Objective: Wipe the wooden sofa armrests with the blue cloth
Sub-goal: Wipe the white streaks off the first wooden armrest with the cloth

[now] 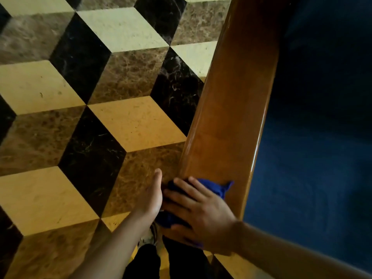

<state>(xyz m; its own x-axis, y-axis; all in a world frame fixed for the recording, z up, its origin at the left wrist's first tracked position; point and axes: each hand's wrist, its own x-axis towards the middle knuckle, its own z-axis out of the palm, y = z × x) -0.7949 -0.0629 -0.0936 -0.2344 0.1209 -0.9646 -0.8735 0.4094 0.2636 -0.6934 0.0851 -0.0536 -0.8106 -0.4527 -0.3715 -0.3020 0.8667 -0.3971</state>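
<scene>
Blue cloth (209, 189) bunched on the near end of the wooden armrest (227, 121), partly draped over its outer edge. Right hand (198, 214) pressed flat on top of the cloth, fingers (181, 190) spread and nearly straight, pinning the fabric to the wood rather than curling round it; one pointed corner of cloth sticking out past the fingertips toward the sofa seat. Left hand (150, 195) just beside the armrest's outer edge, edge-on to the camera, fingers straight and together, holding nothing; contact with the cloth's hanging part impossible to tell. Polished armrest running away up the frame, glossy along both rims. Dark blue seat upholstery (322, 137) to the right of it. Cube-patterned marble floor (80, 97) in cream, brown and black to the left.
</scene>
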